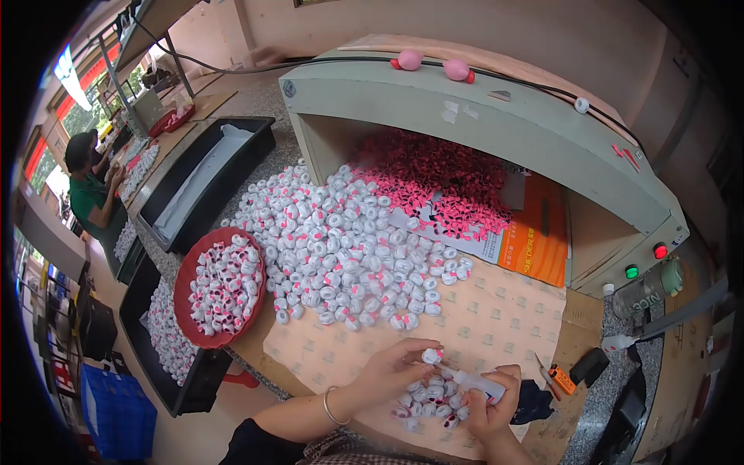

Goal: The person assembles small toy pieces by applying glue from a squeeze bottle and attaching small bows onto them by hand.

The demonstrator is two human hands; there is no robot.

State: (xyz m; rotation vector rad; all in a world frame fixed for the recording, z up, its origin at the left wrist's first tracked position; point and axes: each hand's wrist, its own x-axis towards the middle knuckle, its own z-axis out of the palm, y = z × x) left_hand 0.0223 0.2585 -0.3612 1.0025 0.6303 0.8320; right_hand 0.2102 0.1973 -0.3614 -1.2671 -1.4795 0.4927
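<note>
Between its fingertips, my left hand (403, 368) pinches a small white piece (432, 356). My right hand (493, 403) is wrapped round a white squeeze bottle (477, 383), whose tip points at that piece. Under and between both hands lies a small group of white and dark pink pieces (430, 403). Beyond them a large heap of white pieces with pink bits (333, 248) spreads over the patterned sheet (496, 310). Loose pink pieces (438, 182) are piled beneath the pale green metal housing (480, 108).
A red bowl (184, 291) of pieces stands left, near black trays (263, 139). A blade-like tool (547, 377), orange box (563, 380) and dark cloth (533, 403) lie right of my hands. A clear bottle (647, 301) stands farther right. Another person (91, 198) sits far left.
</note>
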